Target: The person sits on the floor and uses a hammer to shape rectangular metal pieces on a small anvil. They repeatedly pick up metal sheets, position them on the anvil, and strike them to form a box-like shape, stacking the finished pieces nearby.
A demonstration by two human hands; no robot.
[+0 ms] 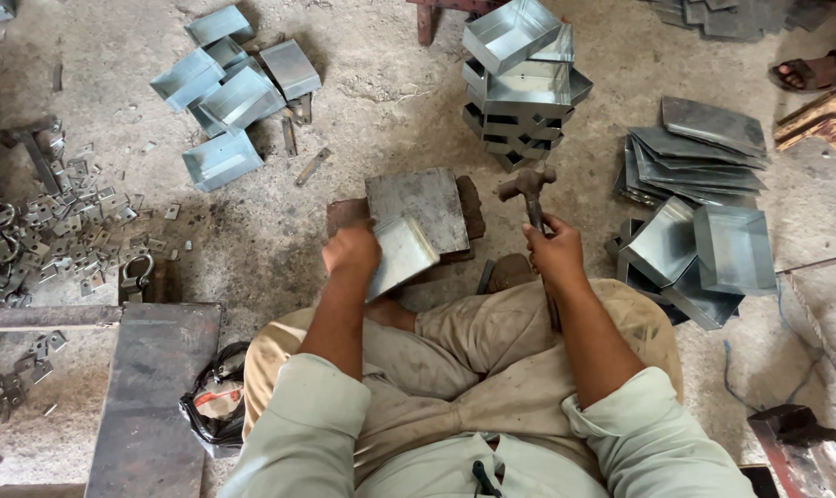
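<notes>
1. while our left hand [351, 251] grips the small sheet-metal tray [401, 254] by its near edge, fingers wrapped around it, we keep the tray tilted against the flat steel block [420, 205] that lies on the floor just ahead of our crossed legs.
2. our right hand [554, 251] closes in a full fist on the handle of the hammer [528, 184], whose head hangs raised to the right of the block, apart from the tray.
3. we judge the step to be dressing an edge or fold of the tray on the block, so the part to be struck should lie flat on the steel, with no gap under it; thin sheet dents if it is hit unsupported.
4. we keep the left fingers back from the edge being struck, since they sit very near the likely landing spot.
5. light, square blows seem best to us; a tilted hammer face would likely mark the sheet.
6. finished-looking trays stand in a stack [524, 83] beyond the block and lie scattered to the upper left [229, 92]; flat and half-folded sheets [699, 152] lie to the right.
7. small brackets [77, 212] litter the floor on the left, well apart from our hands.
</notes>
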